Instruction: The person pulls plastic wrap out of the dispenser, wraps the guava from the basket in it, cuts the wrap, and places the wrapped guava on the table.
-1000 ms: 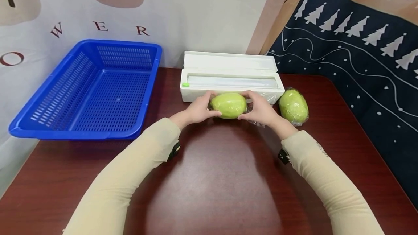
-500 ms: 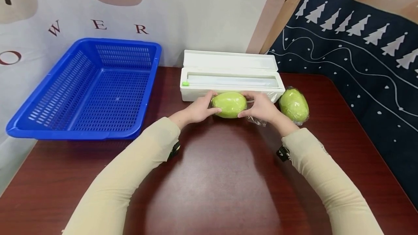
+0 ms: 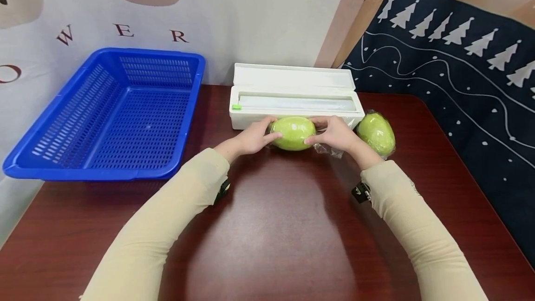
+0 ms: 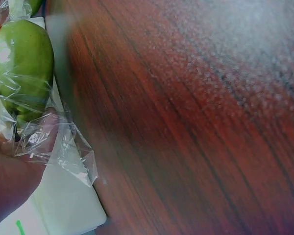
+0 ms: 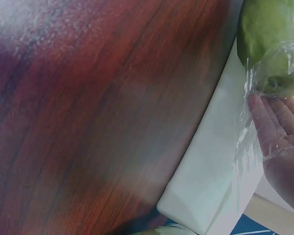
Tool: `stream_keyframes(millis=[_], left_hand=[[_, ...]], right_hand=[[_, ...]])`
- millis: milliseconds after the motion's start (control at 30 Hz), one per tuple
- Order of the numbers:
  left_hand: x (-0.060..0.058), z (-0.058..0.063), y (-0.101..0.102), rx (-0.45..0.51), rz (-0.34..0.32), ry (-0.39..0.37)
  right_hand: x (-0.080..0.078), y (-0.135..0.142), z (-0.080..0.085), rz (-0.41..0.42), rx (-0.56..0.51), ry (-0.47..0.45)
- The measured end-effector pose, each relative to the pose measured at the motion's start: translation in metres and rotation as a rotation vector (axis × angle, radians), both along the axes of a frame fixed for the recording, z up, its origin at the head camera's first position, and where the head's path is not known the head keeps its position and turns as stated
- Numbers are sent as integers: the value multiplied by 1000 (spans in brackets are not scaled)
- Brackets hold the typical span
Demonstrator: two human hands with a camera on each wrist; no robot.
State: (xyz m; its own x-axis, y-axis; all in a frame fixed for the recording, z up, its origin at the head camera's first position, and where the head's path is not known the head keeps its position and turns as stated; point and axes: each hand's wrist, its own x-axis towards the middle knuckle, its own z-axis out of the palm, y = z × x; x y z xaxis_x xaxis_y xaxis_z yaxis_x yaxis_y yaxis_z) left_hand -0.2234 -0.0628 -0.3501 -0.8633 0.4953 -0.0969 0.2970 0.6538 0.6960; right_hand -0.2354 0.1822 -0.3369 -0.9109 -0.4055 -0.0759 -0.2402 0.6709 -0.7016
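A green mango [image 3: 293,133] lies sideways between my two hands, in front of the white cling film box [image 3: 297,105]. My left hand [image 3: 252,138] grips its left end, with the thumb on the near side. The right end is held by my right hand [image 3: 337,134], thumb in front and fingers behind. Clear cling film [image 4: 73,152] covers the mango and hangs in loose crumpled folds at its ends, over the fingers of both hands. Another wrapped green mango [image 3: 376,134] rests on the table beside the box, to the right of my right hand.
A blue plastic basket [image 3: 184,150] stands on the left of the brown table [image 3: 267,226]. The box's lid [image 3: 292,76] is raised, showing the film roll [image 3: 296,103] and a green slider [image 3: 237,107]. A patterned cloth hangs behind at the right.
Both hands stay on the mango, their fingers shifting slightly. More loose film shows below the right hand. The head view has shifted a little.
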Motion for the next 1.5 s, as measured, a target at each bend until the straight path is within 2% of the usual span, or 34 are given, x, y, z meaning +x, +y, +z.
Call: stream_keyframes(millis=[300, 667, 833, 967, 1167, 1300, 1433, 1500], left_hand=[[-3, -3, 2, -8, 1, 17], [-3, -4, 3, -27, 28, 16], [-1, -6, 5, -46, 26, 39], [0, -7, 5, -48, 32, 26], [1, -8, 5, -56, 44, 40], [2, -9, 7, -79, 29, 50], [2, -7, 7, -97, 27, 34], [3, -6, 6, -102, 27, 31]], right_hand=[[0, 0, -1, -25, -9, -20], [0, 0, -2, -34, 4, 3], [-2, 2, -8, -26, -48, -17], [-5, 4, -13, -23, -105, -48], [-7, 4, -14, -4, -115, -42], [-2, 6, -14, 34, -82, -7], [5, 6, -11, 100, 63, 104], [10, 5, -8, 104, 110, 155]])
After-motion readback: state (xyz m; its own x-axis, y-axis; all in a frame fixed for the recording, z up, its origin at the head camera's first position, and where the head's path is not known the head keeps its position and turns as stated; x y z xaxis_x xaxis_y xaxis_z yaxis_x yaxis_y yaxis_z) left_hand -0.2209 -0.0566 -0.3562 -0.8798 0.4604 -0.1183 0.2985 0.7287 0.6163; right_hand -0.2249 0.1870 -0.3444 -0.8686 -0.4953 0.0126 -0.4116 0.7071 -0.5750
